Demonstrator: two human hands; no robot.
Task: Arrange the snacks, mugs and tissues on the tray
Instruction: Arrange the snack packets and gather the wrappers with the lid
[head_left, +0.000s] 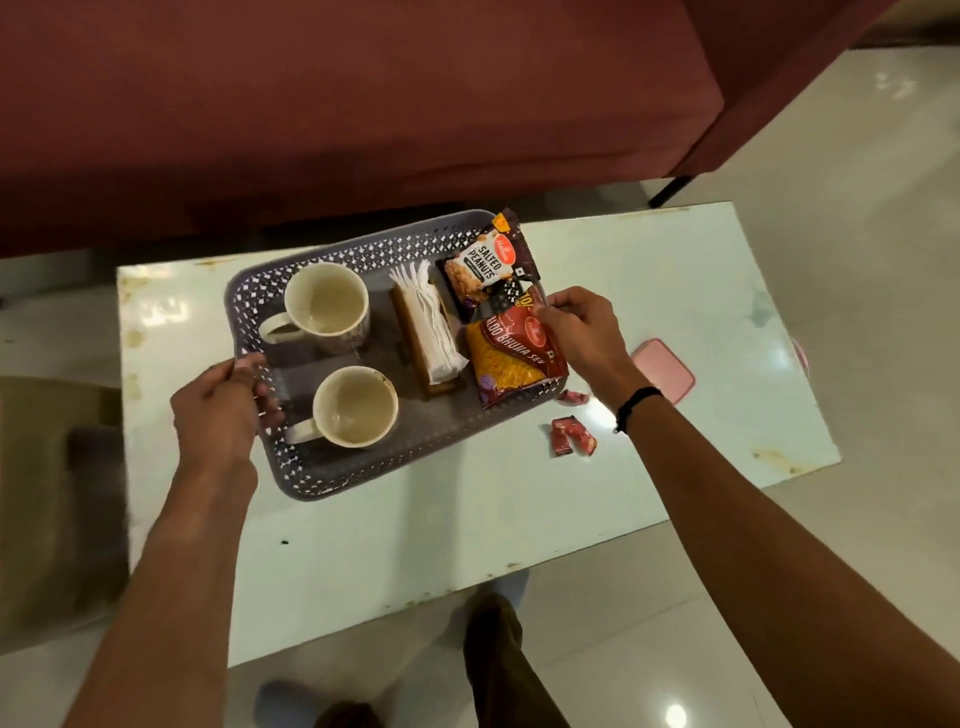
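A grey perforated plastic tray (363, 467) sits on a pale glossy rectangular table (649, 291), and everything else is placed from it. Inside the tray, along its left part, stand two cream ceramic mugs, the far mug (327, 306) and the near mug (356, 405), both upright with handles pointing left. In the tray's middle a wooden holder of white paper tissues (431, 322) stands on edge. At the tray's far right corner leans a dark packet of salted peanuts (491, 262); just nearer, along the right edge, lies a red and yellow packet of aloo bhujia sev (514, 358). The right hand (582, 332) pinches the top corner of that red packet, its fingertips (543, 312) closed on the foil. The left hand (223, 405) grips the tray's left rim, fingers curled over the wall. Just off the tray's right side, on the table, lie small red wrapped sweets (571, 436) and a pink flat lid (665, 369)
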